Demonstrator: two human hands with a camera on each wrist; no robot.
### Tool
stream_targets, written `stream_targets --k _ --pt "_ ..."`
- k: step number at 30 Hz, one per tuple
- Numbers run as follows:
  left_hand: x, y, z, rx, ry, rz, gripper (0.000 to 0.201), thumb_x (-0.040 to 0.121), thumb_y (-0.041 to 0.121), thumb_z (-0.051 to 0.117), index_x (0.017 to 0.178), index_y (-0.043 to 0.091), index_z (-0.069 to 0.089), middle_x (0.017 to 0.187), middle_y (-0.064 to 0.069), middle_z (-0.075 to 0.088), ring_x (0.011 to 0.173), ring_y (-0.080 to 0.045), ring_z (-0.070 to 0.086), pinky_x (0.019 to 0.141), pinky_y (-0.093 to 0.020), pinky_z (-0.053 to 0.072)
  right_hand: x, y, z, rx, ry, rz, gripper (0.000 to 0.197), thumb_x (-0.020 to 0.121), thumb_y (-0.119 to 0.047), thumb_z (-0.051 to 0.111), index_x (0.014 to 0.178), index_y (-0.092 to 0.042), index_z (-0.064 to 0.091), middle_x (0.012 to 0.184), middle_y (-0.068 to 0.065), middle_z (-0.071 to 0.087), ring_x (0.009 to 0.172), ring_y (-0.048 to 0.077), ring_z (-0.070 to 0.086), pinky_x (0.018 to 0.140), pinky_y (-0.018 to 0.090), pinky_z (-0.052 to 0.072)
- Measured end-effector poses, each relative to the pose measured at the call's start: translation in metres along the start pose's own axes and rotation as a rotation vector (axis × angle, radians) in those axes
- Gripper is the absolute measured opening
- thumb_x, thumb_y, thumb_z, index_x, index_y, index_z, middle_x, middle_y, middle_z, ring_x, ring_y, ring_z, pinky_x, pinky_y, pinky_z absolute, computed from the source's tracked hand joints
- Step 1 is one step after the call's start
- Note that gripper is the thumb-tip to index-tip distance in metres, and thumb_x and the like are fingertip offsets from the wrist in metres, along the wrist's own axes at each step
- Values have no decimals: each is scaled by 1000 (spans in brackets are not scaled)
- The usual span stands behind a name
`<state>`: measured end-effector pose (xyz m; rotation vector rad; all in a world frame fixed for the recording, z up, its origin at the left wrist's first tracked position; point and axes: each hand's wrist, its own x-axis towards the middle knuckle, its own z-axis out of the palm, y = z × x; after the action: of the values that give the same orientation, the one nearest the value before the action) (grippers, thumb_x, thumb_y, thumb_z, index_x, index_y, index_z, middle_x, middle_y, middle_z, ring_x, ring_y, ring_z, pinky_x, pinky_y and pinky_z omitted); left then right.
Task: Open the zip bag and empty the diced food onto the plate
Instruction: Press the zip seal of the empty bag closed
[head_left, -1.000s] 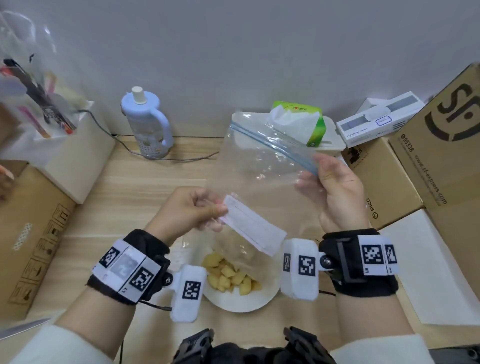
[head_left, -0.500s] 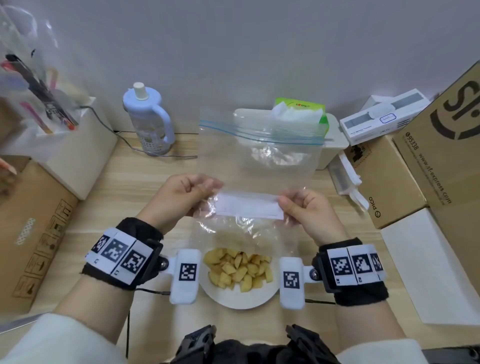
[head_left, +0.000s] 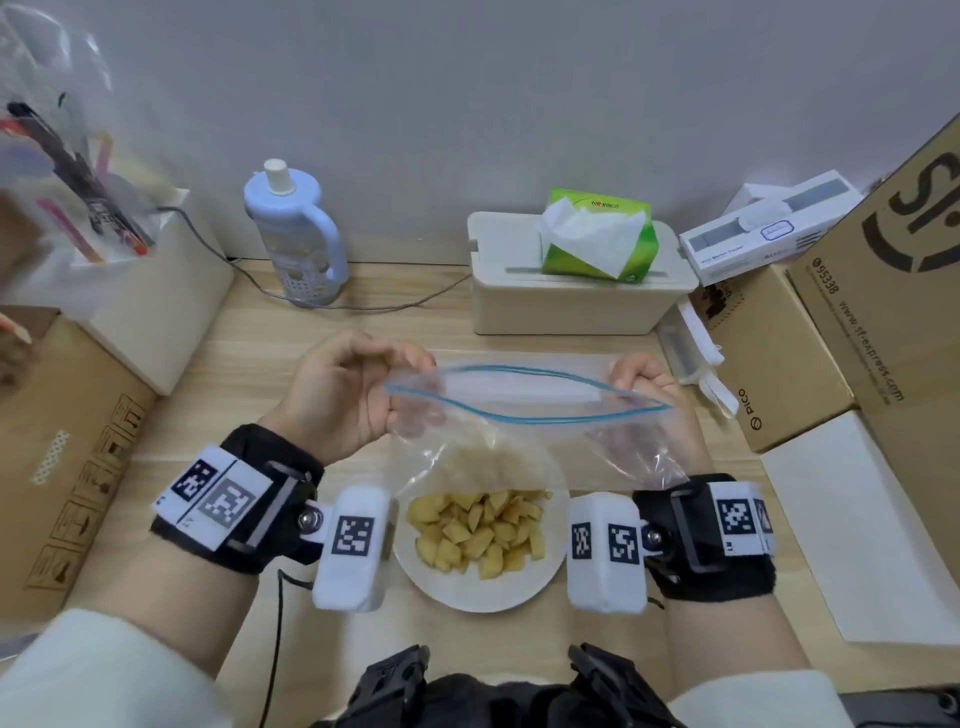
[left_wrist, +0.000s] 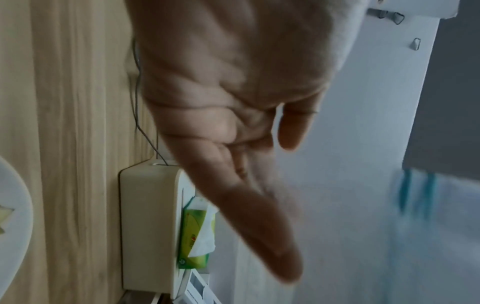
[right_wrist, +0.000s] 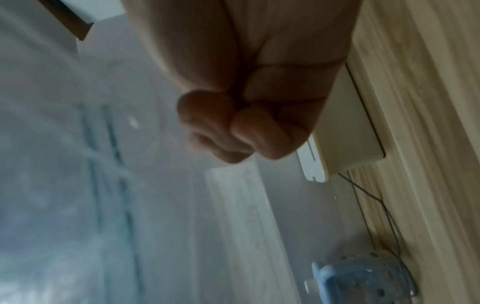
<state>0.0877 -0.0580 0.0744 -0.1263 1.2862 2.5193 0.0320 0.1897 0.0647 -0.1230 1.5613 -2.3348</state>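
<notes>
A clear zip bag (head_left: 524, 410) with a blue zip line hangs between my two hands, above the far side of the white plate (head_left: 483, 597). Its mouth is open and faces me. My left hand (head_left: 410, 387) pinches the bag's left end. The right hand (head_left: 626, 382) grips the right end with curled fingers. Yellow diced food (head_left: 478, 530) lies heaped on the plate, below the bag. In the left wrist view the bag (left_wrist: 415, 197) is a blur beyond my left hand (left_wrist: 272, 185). The right wrist view shows my right hand (right_wrist: 233, 131) fisted beside the blurred bag (right_wrist: 103, 148).
A cream box (head_left: 571, 306) with a green tissue pack (head_left: 597, 239) stands behind the bag. A blue bottle (head_left: 296, 234) and a cable are at the back left. Cardboard boxes (head_left: 779, 353) crowd the right, another carton (head_left: 67, 447) the left. White sheet (head_left: 857, 525) at right.
The bag stood upright with its zip at the top; now it has swung down so the open mouth faces me. Both hands moved away from me and further apart.
</notes>
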Motion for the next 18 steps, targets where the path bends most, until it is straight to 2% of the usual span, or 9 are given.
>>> stream_targets --k 2,4,6,9,10,12,14,15,18 --pt "0 -1 -4 168 8 -53 34 43 31 77 65 5 74 62 -5 73 49 -14 67 44 -20 53 2 -2 -1 31 -31 24 13 65 -24 74 65 -22 61 53 -8 59 40 6 52 38 15 41" --pt "4 -6 -3 340 92 -37 36 51 18 82 86 12 76 68 2 75 58 -6 68 53 -17 54 2 -2 3 215 -43 64 18 83 -35 54 94 -22 58 71 -2 71 59 12 66 51 24 55" --pt "9 -14 4 277 267 92 46 71 1 68 115 14 63 69 5 75 58 -3 67 52 -16 52 1 1 11 364 -92 77 54 79 -56 42 117 -19 49 97 5 73 89 21 69 76 39 58" --pt "11 -25 12 268 417 299 82 72 -9 64 139 29 35 73 2 76 65 -7 69 60 -20 53 -4 6 25 174 -137 164 99 53 -69 65 134 -16 40 120 11 63 114 29 59 93 51 47" --pt "12 -29 14 323 426 330 91 69 -10 67 142 30 30 72 2 76 67 -6 69 65 -19 53 -4 7 30 59 -145 174 99 53 -65 70 133 -16 41 120 10 63 112 28 59 91 47 50" --pt "13 -36 19 432 449 330 93 63 -11 71 139 29 35 73 2 76 71 -4 69 73 -17 52 -3 8 36 -114 -95 150 73 66 -42 72 127 -12 47 108 6 66 96 22 65 73 33 57" --pt "13 -37 20 528 437 272 72 61 -10 73 121 26 56 83 4 76 74 -4 69 76 -19 52 0 6 42 -204 11 115 34 77 -13 64 110 -14 56 86 0 68 72 11 67 54 22 53" --pt "13 -37 19 565 391 233 57 62 -7 73 109 23 63 83 6 76 76 -4 70 74 -20 53 1 3 43 -246 52 92 24 79 -3 58 99 -17 58 76 -1 67 62 7 66 50 20 50" --pt "10 -28 18 571 265 92 31 65 17 76 95 23 69 81 9 76 76 -6 70 70 -24 56 1 -2 45 -380 3 117 29 82 5 49 87 -23 55 71 -1 62 50 2 61 45 18 49"
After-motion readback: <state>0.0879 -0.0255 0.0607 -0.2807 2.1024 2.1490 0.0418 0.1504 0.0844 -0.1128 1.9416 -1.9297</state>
